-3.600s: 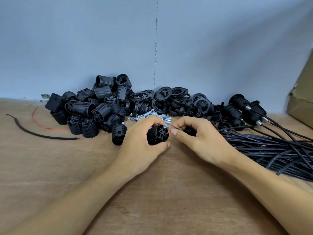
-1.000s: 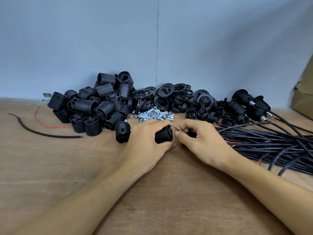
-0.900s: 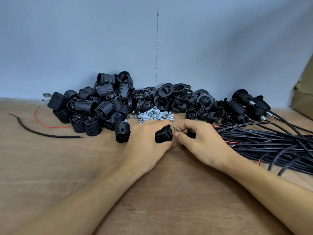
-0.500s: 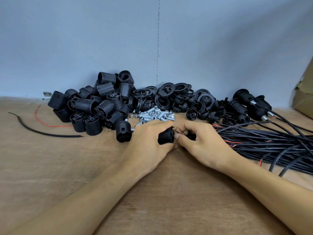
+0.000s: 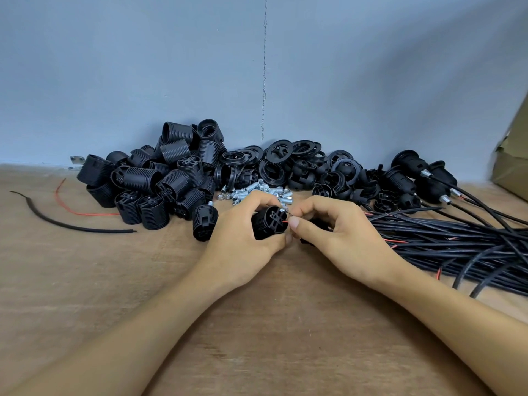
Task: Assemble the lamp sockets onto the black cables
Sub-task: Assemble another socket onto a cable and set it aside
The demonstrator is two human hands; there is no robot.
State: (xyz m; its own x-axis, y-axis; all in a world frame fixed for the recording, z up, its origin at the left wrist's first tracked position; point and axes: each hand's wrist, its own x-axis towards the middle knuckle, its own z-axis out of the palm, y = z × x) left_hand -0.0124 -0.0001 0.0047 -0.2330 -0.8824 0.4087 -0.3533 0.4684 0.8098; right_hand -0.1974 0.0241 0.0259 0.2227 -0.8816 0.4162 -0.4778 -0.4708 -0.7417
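L hand (image 5: 243,244) wrapped tight round one lamp socket (image 5: 268,225), just in front of screw heap (image 5: 257,192). R hand (image 5: 343,237) thumb + forefinger pinch red wire end (image 5: 285,221) at socket's slotted face. Bundle of black cables (image 5: 457,247) right of heap; loose socket pile (image 5: 160,181) to its left.

Two hands are at work: left hand (image 5: 243,247) and right hand (image 5: 343,238). One held socket (image 5: 270,222). Two thin leads (image 5: 286,221) at its end, one red and one black. About twenty loose sockets (image 5: 160,181) show in the left heap; exact count hidden. The rings (image 5: 283,155), caps (image 5: 343,184) and metal nipples (image 5: 257,192) are heaped beyond counting. Four wired sockets (image 5: 408,164) are visible. The bundled cables (image 5: 457,244) are too many to count. One cable offcut (image 5: 71,224). One stray red wire (image 5: 83,213). One cardboard box (image 5: 511,167).
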